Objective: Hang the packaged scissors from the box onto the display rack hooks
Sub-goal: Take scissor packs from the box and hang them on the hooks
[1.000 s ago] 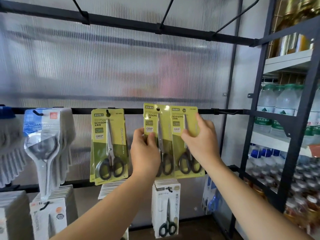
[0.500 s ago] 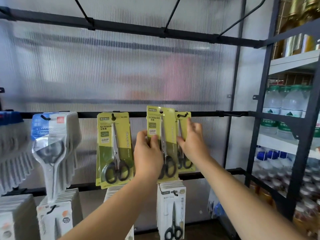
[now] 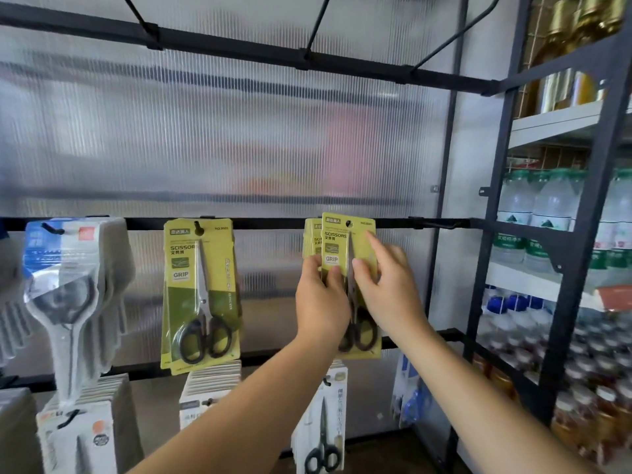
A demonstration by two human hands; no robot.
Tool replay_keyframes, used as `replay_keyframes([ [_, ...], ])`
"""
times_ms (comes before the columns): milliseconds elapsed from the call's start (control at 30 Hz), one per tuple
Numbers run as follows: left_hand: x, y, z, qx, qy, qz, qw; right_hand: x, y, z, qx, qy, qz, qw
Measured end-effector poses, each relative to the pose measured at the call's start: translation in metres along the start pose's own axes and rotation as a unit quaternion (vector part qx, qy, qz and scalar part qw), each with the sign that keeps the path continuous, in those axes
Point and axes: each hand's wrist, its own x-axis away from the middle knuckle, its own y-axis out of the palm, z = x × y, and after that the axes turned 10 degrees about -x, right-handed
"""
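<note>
A yellow-green pack of scissors [image 3: 345, 234] hangs with its hole at a hook [image 3: 349, 223] on the black rail [image 3: 266, 223]. More of the same packs [image 3: 312, 234] sit just behind it on the left. My left hand [image 3: 319, 299] grips the front pack's left edge. My right hand [image 3: 390, 289] presses flat on its face with fingers spread. Another stack of the same scissors packs [image 3: 200, 292] hangs further left on its own hook. The box is not in view.
White packs of clippers [image 3: 71, 289] hang at the far left. Lower hooks carry white scissors packs [image 3: 321, 429]. A black shelf unit [image 3: 581, 234] with water bottles [image 3: 547, 200] stands to the right. A ribbed translucent panel backs the rack.
The pack in my left hand has moved right, over the one my right hand was hanging, and its hole now sits at the hook. My right hand has shifted onto the front pack's face.
</note>
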Motion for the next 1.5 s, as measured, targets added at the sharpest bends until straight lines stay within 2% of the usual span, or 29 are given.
replay_keyframes([
  [200,-0.01,0.003,-0.004,-0.025,-0.03,0.016,0.999,-0.01,0.005,0.002,0.061,0.011,-0.045,0.997],
  [300,-0.013,-0.001,-0.009,-0.059,-0.034,-0.001,0.998,-0.012,0.011,0.005,0.095,0.023,-0.072,0.993],
  [433,-0.019,-0.003,-0.022,-0.19,0.01,-0.073,0.979,-0.018,0.024,0.017,0.159,0.013,-0.111,0.981],
  [567,-0.015,-0.01,-0.028,-0.272,0.043,-0.104,0.956,-0.016,0.031,0.022,0.195,0.019,-0.122,0.973],
  [767,0.018,-0.036,-0.054,-0.405,0.102,-0.126,0.9,0.045,0.022,0.023,0.249,0.001,-0.13,0.96],
  [933,0.09,-0.058,-0.106,-0.509,0.133,-0.195,0.828,0.148,0.019,0.044,0.287,0.014,-0.227,0.931],
  [1100,0.155,-0.069,-0.181,-0.56,0.091,-0.308,0.763,0.244,0.037,0.072,0.271,0.023,-0.329,0.904],
  [1167,0.18,-0.076,-0.206,-0.569,0.061,-0.366,0.734,0.276,0.045,0.082,0.269,0.037,-0.39,0.88],
  [1267,0.219,-0.088,-0.235,-0.58,0.064,-0.426,0.691,0.319,0.054,0.096,0.298,0.05,-0.507,0.807],
  [1400,0.261,-0.096,-0.263,-0.569,0.081,-0.461,0.675,0.355,0.068,0.101,0.309,0.001,-0.63,0.713],
  [1500,0.28,-0.107,-0.277,-0.537,0.029,-0.5,0.679,0.378,0.08,0.098,0.304,-0.03,-0.68,0.666],
])
